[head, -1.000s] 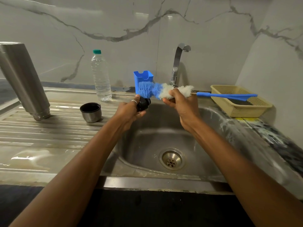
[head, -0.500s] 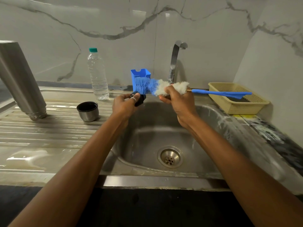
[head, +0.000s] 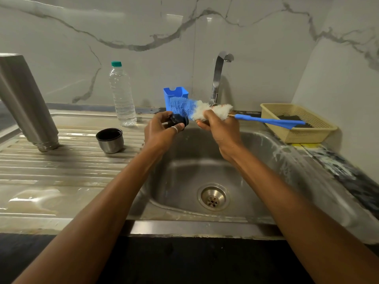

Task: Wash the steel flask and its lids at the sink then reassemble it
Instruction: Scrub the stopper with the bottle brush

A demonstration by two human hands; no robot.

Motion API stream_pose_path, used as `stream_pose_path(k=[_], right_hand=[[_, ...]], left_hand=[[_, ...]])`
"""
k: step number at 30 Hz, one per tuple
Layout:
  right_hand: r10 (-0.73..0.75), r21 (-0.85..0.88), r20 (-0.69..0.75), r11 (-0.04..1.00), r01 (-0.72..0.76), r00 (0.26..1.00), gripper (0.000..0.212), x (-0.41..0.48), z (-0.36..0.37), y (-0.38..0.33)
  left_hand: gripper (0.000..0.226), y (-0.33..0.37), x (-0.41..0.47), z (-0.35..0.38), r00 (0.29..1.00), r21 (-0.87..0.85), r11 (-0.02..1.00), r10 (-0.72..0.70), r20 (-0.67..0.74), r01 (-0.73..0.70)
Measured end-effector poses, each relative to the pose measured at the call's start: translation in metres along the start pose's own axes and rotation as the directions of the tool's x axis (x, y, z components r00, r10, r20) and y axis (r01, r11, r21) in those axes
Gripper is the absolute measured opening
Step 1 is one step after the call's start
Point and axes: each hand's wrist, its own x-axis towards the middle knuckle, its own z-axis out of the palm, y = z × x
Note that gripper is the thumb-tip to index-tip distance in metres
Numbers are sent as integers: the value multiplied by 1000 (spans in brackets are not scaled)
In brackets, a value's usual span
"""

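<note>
A small black lid is held above the sink, at roughly eleven o'clock from the drain. It is pinched between the thumb and the curled fingers of the left hand, on one finger of which a ring is worn. A brush is gripped by the right hand, whose fingers are curled round its white fluffy part. The blue bristle end is laid against the black lid, and the blue handle is pointed toward three o'clock, over a yellow basket that is set on the counter.

The steel flask is stood mouth down on the ribbed drainboard, at nine o'clock from the hands. A steel cup lid is set open side up between the flask and the left hand, apart from both. A clear water bottle with a green cap is stood upright at one o'clock from the cup lid. A blue holder is seen just behind the bristles, and the tap is mounted at twelve o'clock of the sink.
</note>
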Motion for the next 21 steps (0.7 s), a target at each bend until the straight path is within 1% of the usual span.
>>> stream_pose_path(k=[4, 8, 10, 12, 14, 17, 18, 19, 21], right_hand=[[-20, 10, -50, 1000, 20, 999, 3, 6, -13, -7], [6, 2, -18, 1000, -6, 1000, 6, 1, -5, -2], [14, -2, -33, 1000, -14, 999, 3, 1, -6, -6], [-1, 23, -70, 1000, 3, 998, 7, 5, -12, -15], [-22, 34, -76, 999, 25, 997, 11, 7, -14, -20], [13, 1, -13, 1000, -13, 1000, 5, 2, -4, -11], [33, -16, 3, 999, -32, 999, 11, 2, -1, -8], [49, -21, 5, 999, -48, 999, 15, 3, -2, -6], [52, 13, -32, 999, -52, 998, 13, 8, -10, -9]], left_hand=[[61, 0, 2, -7, 1000, 33, 999, 21, 9, -22], [59, 1, -3, -2, 990, 126, 983, 124, 71, -133], [57, 1, -1, -5, 985, 154, 975, 152, 79, -163], [57, 1, 1, -13, 984, 151, 974, 161, 76, -171], [57, 0, 1, -18, 983, 130, 976, 167, 77, -176], [56, -2, -1, -14, 979, 110, 976, 175, 101, -186], [56, -2, -2, -13, 979, 110, 977, 173, 107, -185], [55, -3, -2, -12, 979, 109, 977, 169, 110, -181], [55, -3, -2, -13, 979, 115, 977, 169, 112, -182]])
